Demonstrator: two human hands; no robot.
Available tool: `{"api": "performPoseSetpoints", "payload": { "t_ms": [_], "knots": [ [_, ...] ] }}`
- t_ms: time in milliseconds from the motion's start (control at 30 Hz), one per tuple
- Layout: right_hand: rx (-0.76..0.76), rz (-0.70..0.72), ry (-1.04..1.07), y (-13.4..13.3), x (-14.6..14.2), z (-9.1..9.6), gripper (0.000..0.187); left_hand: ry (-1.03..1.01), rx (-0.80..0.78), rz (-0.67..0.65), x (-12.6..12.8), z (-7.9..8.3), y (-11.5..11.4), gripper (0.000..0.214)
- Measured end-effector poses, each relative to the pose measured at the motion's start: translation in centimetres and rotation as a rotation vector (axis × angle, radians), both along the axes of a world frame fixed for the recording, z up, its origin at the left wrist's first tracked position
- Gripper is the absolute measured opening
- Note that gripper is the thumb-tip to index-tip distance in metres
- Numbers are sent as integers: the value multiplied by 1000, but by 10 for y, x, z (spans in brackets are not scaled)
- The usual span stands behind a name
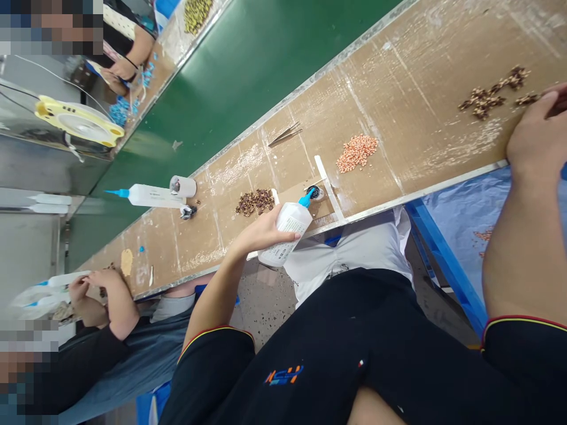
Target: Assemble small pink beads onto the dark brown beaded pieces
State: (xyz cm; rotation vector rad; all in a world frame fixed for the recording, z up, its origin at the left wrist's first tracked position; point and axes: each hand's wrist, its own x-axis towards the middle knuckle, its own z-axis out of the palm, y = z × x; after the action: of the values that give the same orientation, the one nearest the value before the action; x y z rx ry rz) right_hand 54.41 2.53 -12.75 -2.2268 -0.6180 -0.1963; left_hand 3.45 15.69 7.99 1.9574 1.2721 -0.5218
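Note:
My left hand [262, 229] is wrapped round a white squeeze bottle [292, 223] with printed text. The bottle tilts so that its blue nozzle [309, 197] points into a small round cup with a dark inside [317, 192]. That cup stands on a board [301, 193] with a white strip [330, 189] along one side. At the far right edge, my right hand [534, 133] rests on the bench beside small dark-and-tan pieces [482, 103]; its fingers are partly cut off by the frame.
On the bench [411, 136] lie orange pieces [357, 152], brown pieces [256, 202] and tweezers [284, 134]. Another white bottle [153, 196] lies by a roll [183, 186]. Co-workers' hands [91, 282] are at the left. A green belt [266, 65] runs behind.

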Motion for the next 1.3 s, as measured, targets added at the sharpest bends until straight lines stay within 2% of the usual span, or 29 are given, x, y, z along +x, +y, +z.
{"api": "performPoseSetpoints", "payload": {
  "t_ms": [100, 300, 500, 633, 767, 833, 933, 1033, 1100, 1167, 1233, 1300],
  "knots": [
    [29, 2, -13, -1, -2, -1, 44, 23, 4, -4, -1, 1, 1, 73],
    [-15, -12, 39, 1, -9, 13, 45, 35, 21, -23, -1, 3, 2, 76],
    [-19, -9, 52, 2, -5, 10, 43, -61, -12, 51, -5, -3, -1, 80],
    [3, -20, 24, 1, 1, 1, 44, -219, -23, 150, -12, -13, -8, 81],
    [72, -30, -51, -2, -2, -4, 36, -396, 34, 334, -18, -26, -27, 87],
    [106, -52, -78, -5, -16, -1, 31, -475, 72, 441, -19, -34, -40, 95],
    [198, -23, -49, -13, -57, 10, 13, -572, 136, 566, -19, -46, -60, 111],
    [187, 59, 13, -24, -102, 22, 12, -615, 128, 582, -20, -51, -75, 115],
    [136, 70, 46, -30, -120, 29, 13, -620, 119, 548, -20, -48, -82, 112],
    [100, 79, 86, -32, -126, 35, 14, -639, 140, 518, -18, -38, -83, 112],
    [92, 99, 117, -30, -121, 40, 14, -692, 177, 496, -10, -21, -77, 114],
    [105, 106, 120, -24, -106, 44, 12, -789, 239, 466, 4, 0, -62, 116]
  ]
}}
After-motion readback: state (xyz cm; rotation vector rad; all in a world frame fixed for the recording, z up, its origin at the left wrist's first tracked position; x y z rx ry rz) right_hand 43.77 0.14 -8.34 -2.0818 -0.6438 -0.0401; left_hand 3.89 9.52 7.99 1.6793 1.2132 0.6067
